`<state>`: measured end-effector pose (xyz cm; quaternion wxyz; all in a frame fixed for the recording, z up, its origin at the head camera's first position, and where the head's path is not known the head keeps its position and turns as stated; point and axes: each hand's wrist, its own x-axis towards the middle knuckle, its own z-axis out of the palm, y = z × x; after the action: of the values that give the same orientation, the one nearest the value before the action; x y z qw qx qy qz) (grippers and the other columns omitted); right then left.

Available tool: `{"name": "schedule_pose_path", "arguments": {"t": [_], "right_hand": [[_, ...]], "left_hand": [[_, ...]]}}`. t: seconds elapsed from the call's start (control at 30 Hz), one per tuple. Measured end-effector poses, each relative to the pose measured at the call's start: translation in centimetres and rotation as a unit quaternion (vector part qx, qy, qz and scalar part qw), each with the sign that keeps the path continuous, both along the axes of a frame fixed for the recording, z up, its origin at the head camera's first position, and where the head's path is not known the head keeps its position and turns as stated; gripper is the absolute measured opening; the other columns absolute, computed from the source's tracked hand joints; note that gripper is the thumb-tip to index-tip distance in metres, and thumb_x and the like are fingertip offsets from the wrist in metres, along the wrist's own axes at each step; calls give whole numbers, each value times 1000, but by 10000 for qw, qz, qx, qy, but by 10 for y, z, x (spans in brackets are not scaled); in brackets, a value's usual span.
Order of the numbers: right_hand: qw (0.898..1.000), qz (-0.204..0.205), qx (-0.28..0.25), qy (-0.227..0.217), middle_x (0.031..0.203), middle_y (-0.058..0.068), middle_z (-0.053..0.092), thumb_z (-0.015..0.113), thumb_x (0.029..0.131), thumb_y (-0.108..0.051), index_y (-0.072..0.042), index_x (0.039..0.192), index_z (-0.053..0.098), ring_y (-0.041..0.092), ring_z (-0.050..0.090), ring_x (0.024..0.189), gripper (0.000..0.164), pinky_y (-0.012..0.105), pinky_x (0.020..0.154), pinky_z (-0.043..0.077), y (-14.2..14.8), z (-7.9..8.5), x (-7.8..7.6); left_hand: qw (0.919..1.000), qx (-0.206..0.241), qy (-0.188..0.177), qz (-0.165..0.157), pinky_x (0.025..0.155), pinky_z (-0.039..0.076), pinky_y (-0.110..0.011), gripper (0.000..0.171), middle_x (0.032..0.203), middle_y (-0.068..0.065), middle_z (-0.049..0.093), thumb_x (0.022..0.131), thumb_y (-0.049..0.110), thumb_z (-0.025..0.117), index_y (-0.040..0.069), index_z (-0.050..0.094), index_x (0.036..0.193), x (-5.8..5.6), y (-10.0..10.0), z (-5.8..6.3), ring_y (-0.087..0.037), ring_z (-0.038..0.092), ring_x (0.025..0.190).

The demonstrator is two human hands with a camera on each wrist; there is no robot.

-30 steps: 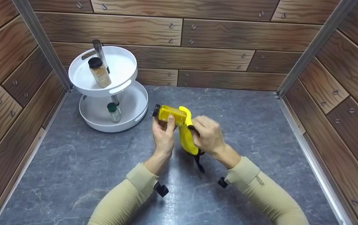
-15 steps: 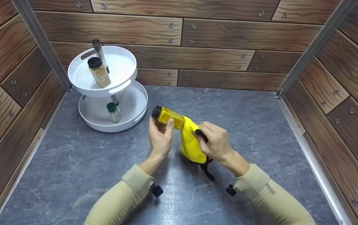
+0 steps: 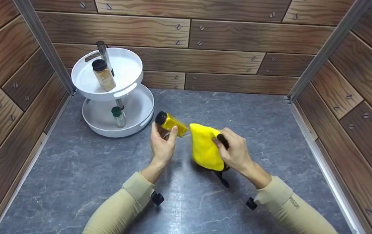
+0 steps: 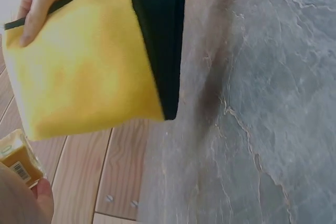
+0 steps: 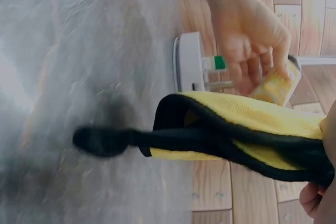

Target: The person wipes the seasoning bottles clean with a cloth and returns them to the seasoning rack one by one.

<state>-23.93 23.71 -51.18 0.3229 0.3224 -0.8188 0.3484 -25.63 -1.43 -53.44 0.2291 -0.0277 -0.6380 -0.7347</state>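
Note:
My left hand (image 3: 162, 144) grips a spice jar (image 3: 172, 124) with a black cap and yellow contents, tilted with the cap toward the upper left. A barcode shows on the jar (image 4: 20, 158) in the left wrist view. My right hand (image 3: 235, 148) pinches the black-edged top of a yellow cloth (image 3: 205, 146), which hangs folded above the table. A dark strap with a wider end (image 5: 100, 140) dangles from the cloth. A small gap separates jar and cloth in the head view.
At the back left stands a white two-tier tray (image 3: 130, 130). Its upper tier bears a black-capped jar (image 3: 104, 78); its lower tier bears a small green-capped jar (image 3: 118, 117). Wood-patterned walls (image 3: 225, 35) enclose the grey marbled table (image 3: 257, 126).
My right hand has drawn the cloth to the right and toward me, away from the jar. My left hand has shifted slightly left with the jar, tilting its cap higher.

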Motion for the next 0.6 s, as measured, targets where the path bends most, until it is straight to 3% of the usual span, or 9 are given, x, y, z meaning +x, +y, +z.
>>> {"name": "schedule_pose_path", "arguments": {"t": [0.2,0.37,0.47,0.6], "right_hand": [[9992,-311,-84,-238,83,9,69,80,95,4,0,107,76,11,49,65,13,21,57,41,24,-12,-6],[9949,-772,-250,-604,87,14,75,80,97,3,4,106,75,13,55,71,11,23,62,42,48,-19,-11],[9873,-1175,-259,-1040,83,15,71,80,98,1,6,107,73,15,53,71,12,25,63,41,64,-24,-15],[9681,-1776,-122,-1762,85,22,72,78,100,-3,7,117,73,24,57,72,21,31,67,44,86,-34,-22]], "left_hand": [[9990,-440,-11,-102,98,68,-51,43,122,-29,74,99,4,82,-5,58,133,0,-5,-4,-41,80,113],[9969,-757,-122,-187,97,69,-52,42,123,-27,76,99,6,83,-3,60,133,0,-9,-8,-42,80,113],[9954,-883,-254,-271,97,69,-51,42,123,-27,76,98,7,83,-1,60,133,-1,-10,-8,-42,81,113],[9932,-1028,-408,-360,97,69,-52,42,122,-26,77,97,7,84,1,61,132,-1,-11,-9,-42,82,112]]}}
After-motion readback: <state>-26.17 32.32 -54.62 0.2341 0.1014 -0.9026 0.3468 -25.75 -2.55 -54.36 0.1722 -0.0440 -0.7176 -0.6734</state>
